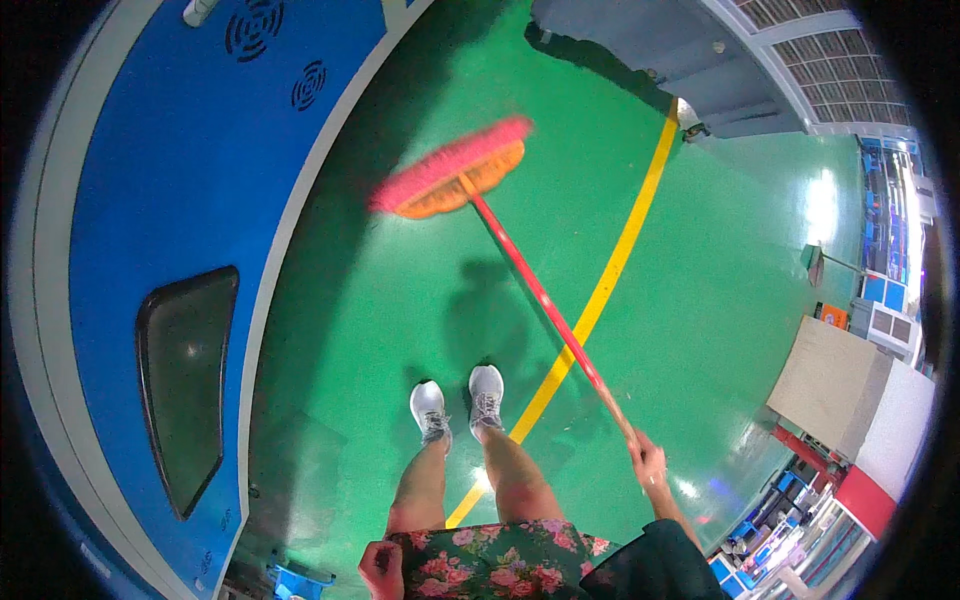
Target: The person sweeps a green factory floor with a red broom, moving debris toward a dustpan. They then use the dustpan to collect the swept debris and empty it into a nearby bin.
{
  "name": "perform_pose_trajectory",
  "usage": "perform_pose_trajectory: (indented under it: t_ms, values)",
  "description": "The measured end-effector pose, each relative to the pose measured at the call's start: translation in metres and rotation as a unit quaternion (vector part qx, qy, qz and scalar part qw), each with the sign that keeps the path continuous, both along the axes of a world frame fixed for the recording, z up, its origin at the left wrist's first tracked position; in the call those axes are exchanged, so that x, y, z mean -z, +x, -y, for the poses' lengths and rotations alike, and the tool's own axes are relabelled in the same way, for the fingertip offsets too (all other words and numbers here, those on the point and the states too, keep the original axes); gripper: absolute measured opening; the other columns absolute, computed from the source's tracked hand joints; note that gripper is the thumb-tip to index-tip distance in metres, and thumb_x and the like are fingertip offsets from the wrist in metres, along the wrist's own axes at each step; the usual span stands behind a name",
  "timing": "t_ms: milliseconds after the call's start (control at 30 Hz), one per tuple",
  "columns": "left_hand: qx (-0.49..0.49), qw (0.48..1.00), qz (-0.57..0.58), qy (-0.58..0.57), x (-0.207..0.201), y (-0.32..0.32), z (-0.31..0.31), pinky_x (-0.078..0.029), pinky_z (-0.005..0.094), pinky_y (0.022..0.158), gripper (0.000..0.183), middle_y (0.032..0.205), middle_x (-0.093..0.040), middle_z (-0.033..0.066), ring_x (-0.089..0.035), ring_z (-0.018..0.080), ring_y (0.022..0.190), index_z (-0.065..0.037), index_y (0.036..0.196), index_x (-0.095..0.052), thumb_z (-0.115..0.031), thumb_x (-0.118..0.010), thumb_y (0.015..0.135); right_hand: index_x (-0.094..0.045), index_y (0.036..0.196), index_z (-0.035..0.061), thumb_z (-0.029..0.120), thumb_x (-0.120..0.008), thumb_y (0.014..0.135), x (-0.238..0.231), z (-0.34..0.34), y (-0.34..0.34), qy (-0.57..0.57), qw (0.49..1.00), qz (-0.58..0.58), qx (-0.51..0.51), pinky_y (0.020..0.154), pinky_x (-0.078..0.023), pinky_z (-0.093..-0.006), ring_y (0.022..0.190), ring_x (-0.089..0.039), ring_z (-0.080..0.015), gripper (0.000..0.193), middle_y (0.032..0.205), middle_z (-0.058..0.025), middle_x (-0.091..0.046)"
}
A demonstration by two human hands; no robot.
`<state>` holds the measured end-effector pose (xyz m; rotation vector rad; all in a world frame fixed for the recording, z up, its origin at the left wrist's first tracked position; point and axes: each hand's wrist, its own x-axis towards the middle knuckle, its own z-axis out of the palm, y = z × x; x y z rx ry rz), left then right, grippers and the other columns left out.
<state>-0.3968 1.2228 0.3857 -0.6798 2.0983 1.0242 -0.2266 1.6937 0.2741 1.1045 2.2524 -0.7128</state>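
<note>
Broom [470, 180]: bristles [450, 160] pink, head [497, 168] orange, pole [540, 290] red, going tan at the near end. Floor [720, 250] plain green, floor line [620, 255] solid yellow, side panel [200, 150] blue with pale grey edging [263, 290] and black ring-pattern vents [255, 28]. Garment [490, 560] dark with pink-red floral print, green leaves; sleeve [655, 565] near-black; shoes [487, 390] white-grey.
</note>
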Motion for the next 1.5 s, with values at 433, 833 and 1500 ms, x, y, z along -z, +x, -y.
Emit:
perform_pose_trajectory:
  t_ms: [433, 833, 1500]
  values:
    - [0.031, 0.999, 0.003, -0.025, -0.007, 0.004, -0.003, -0.045, 0.0294, 0.066, 0.012, 0.078, -0.059, 0.0059, -0.053, 0.0151, 0.072, -0.001, 0.087, -0.061, -0.012, -0.064, 0.084, -0.054, 0.124, 0.02, 0.048, -0.043, 0.092, 0.126, -0.009, -0.276, 0.063, 0.993, -0.095, -0.001, 0.071, -0.048, -0.0504, 0.081, -0.061, -0.0421, 0.044, 0.091, -0.0203, -0.064]
    - [-0.009, 1.0, -0.011, 0.004, -0.005, 0.04, -0.006, -0.04, 0.0217, 0.054, 0.005, 0.063, -0.055, 0.0, -0.049, 0.0056, 0.059, -0.001, 0.079, -0.06, -0.005, -0.064, 0.079, -0.057, 0.117, 0.01, 0.049, -0.043, 0.091, 0.08, -0.033, -0.172, -0.057, 0.992, -0.1, 0.052, 0.078, -0.047, -0.0464, 0.096, -0.058, -0.0409, 0.049, 0.098, -0.0232, -0.063]
    - [0.027, 0.993, 0.041, 0.108, 0.004, 0.031, 0.018, -0.045, 0.0234, 0.057, 0.004, 0.066, -0.06, 0.0029, -0.055, 0.009, 0.06, -0.001, 0.08, -0.061, -0.004, -0.063, 0.081, -0.06, 0.108, 0.002, 0.046, -0.045, 0.091, 0.017, -0.126, -0.227, 0.004, 0.973, -0.124, 0.194, 0.076, -0.047, -0.048, 0.095, -0.058, -0.0426, 0.05, 0.094, -0.0254, -0.062]
